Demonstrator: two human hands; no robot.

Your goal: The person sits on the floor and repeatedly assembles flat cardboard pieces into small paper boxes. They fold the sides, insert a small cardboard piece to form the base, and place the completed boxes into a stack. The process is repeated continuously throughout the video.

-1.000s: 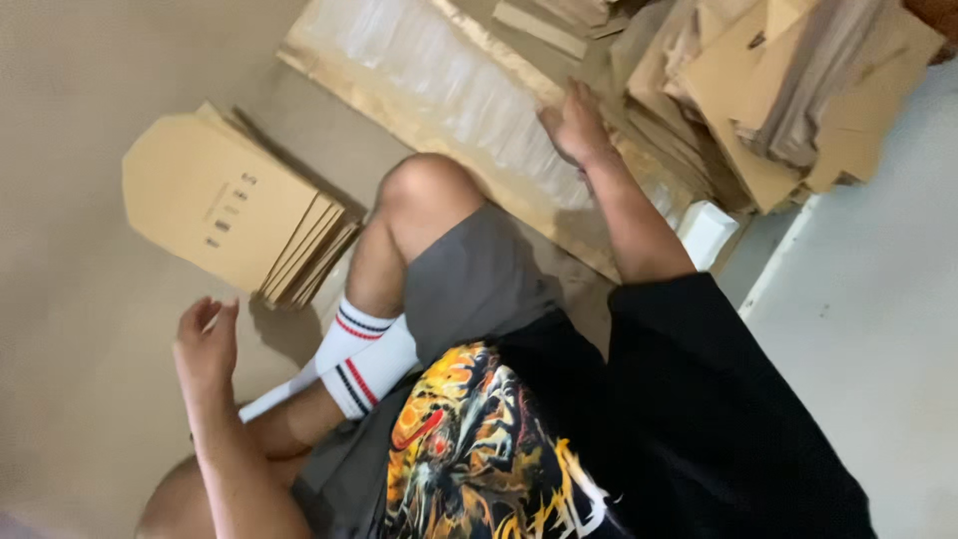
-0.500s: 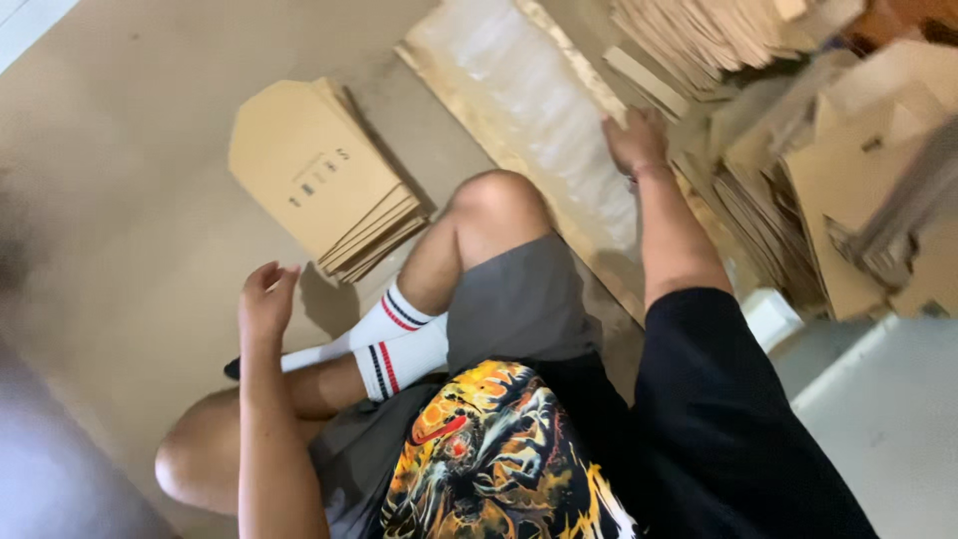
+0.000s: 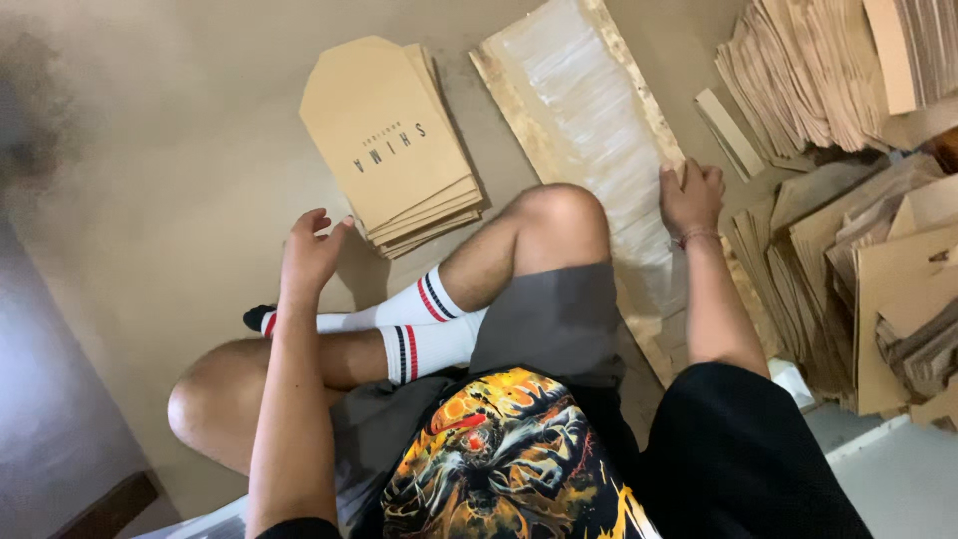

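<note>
The floor (image 3: 180, 150) is plain tan and carries everything; a person sits cross-legged on it in grey shorts, a black shirt with a bright print and white socks with dark and red stripes. To the right, reaching to the top right corner of the view, lie big loose heaps of brown cardboard pieces (image 3: 848, 200). Between those heaps and the raised knee runs a long board (image 3: 589, 160) with a pale, shiny plastic-covered face, its long axis slanting from the top middle down toward the person's right hip. Left of the board, near the top of the floor, sits a neat stack of flat brown paper bags (image 3: 394, 140) with dark printing, its long axis slanting the same way, the pointed flap end away from the person.

The right hand (image 3: 691, 195) rests on the right edge of the board about halfway along it, fingers curled down over that edge; whether they pinch anything I cannot tell. The left hand (image 3: 311, 255) is raised above the floor beside the shin, fingers spread apart and holding nothing. The stack of bags lies just ahead and slightly to the right of it, near corner close to the fingertips but not touching, so the left hand is much the nearer to it. One small cardboard strip (image 3: 730, 135) lies apart, between board and heaps
</note>
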